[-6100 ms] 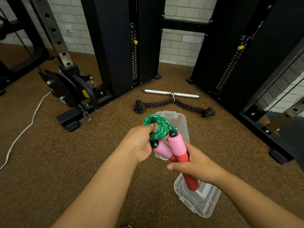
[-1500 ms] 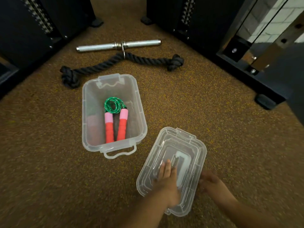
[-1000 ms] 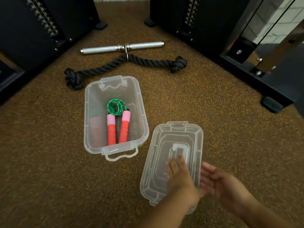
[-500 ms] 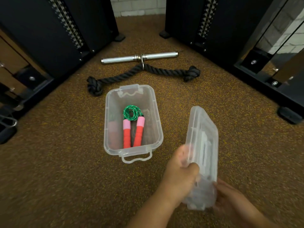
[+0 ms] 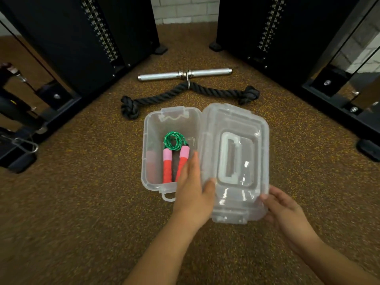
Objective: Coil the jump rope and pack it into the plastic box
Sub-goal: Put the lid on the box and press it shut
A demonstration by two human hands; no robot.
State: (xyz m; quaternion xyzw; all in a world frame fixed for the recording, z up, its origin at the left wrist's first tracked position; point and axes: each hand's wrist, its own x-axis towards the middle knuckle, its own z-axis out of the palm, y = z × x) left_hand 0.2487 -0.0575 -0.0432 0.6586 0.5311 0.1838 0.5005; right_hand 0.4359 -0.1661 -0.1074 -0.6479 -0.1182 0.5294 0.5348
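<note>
Both hands gripped the lid: left hand (image 5: 193,194) and right hand (image 5: 285,212) clasped its near edges, beside the plastic box (image 5: 151,182) holding the coiled jump rope (image 5: 174,153). Closing remained: the lid (image 5: 236,153) needed shifting left, squarely over the rim.

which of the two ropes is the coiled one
The green jump rope, wound in a small coil above its pink and red handles inside the clear box. The thick black rope lies stretched out on the floor beyond the box.

Speckled brown floor (image 5: 82,202) — black weight machines (image 5: 82,38), white brick wall (image 5: 185,9).
</note>
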